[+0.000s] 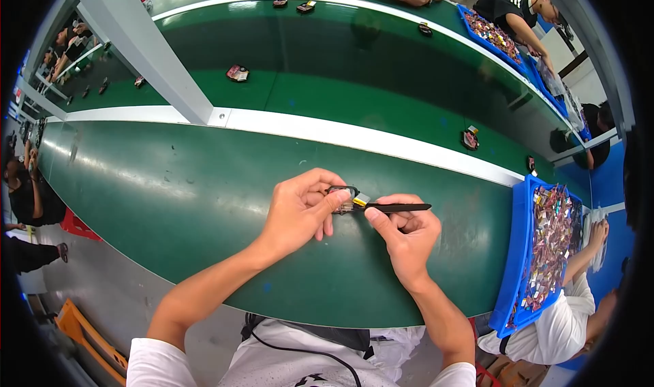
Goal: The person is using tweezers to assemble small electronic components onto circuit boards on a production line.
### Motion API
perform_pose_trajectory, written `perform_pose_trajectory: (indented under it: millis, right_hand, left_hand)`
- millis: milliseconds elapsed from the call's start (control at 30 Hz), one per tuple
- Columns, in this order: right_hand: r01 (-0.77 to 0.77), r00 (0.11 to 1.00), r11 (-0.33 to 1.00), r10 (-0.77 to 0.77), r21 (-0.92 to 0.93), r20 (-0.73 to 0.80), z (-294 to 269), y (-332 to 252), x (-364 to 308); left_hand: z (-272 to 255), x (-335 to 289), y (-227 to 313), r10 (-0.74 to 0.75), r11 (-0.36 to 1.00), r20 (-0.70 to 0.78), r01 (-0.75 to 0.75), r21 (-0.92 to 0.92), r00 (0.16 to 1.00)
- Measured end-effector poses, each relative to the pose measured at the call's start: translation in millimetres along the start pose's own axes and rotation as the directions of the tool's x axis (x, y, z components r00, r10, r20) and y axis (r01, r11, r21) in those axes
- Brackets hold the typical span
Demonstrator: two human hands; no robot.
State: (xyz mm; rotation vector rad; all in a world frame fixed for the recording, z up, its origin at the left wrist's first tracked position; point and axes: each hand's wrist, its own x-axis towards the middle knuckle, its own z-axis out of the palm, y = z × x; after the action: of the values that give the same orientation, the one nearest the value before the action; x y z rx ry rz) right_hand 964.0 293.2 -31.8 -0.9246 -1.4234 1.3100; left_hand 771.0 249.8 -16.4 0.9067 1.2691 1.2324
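Over the green tabletop, my left hand (302, 208) pinches a small electronic assembly (343, 204) between thumb and fingers. The piece has a black rim, a reddish inside and a yellow-and-silver part (361, 199) at its right side. My right hand (407, 236) is closed around a slim black stick-like tool (402, 208), its thumb lying along the near side. The tool's left end meets the assembly; its tapered end points right, past my fingers. Fingers cover part of the assembly, so the exact contact cannot be made out.
A blue tray (512, 278) heaped with small parts stands at the right end of the green table (204, 203). Beyond a white rail (354, 142) runs a green conveyor belt (327, 101) carrying scattered assemblies (238, 73). A grey post (146, 53) rises at left. Other people sit around.
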Motion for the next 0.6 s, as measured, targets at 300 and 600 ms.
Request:
perform_pose_trajectory:
  millis: [300, 600]
  right_hand:
    - [0.048, 0.999, 0.996, -0.047, -0.074, 0.007, -1.5, -1.3, -1.3]
    - [-0.061, 0.997, 0.997, 0.063, -0.047, 0.043, -2.0, -9.3, 1.0]
  left_hand:
    - [2.6, -0.4, 1.6, -0.003, 1.0, -0.013, 0.003, 0.014, 1.0]
    - [4.9, -2.5, 0.5, 0.004, 0.999, -0.002, -0.004, 0.033, 1.0]
